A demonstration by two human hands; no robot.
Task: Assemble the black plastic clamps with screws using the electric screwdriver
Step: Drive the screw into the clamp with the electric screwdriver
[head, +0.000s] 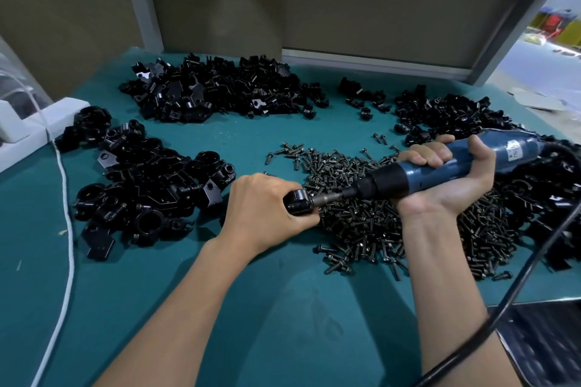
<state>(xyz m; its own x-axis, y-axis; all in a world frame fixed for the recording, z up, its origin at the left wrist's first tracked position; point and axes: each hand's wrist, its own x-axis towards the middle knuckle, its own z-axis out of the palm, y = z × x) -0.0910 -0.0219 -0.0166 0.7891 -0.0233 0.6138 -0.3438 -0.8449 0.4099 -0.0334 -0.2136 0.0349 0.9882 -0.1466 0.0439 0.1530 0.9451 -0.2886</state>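
**Clamp position.** The black plastic clamp (pixel 297 203) is held in the left hand (pixel 267 207), low over the green table mat (pixel 283 308) at the left edge of the screw pile (pixel 377 223). The fingers are curled around the clamp, and only its right end is exposed. The screw being driven cannot be made out.

**Tool position.** The electric screwdriver (pixel 405 175) is gripped in the right hand (pixel 446 179), palm up, with the fingers wrapped over the blue barrel. The tool lies nearly level. Its long axis runs from upper right down to lower left.

**Governing relation.** The bit (pixel 330 198) points left at the exposed end of the clamp and appears to meet it. The clamp therefore lies directly to the left of the tool grip, on the tool's own axis. The driving step is judged to be in hand. For seating, the axis should be kept in line with the screw hole while the clamp is braced against the push.

**Room for movement.**
- Beneath the tool, the screw pile is close under the collar and the right wrist.
- Left of the left hand, a heap of black clamp parts (pixel 141 192) lies near. A strip of bare mat separates the two.
- Further heaps lie at the rear (pixel 213 94) and right rear (pixel 446 116), well apart from both hands.
- The tool's black cable (pixel 531 264) crosses over the right forearm. Snagging on it is a possible hazard.
- Open mat is available toward the person, between the forearms.
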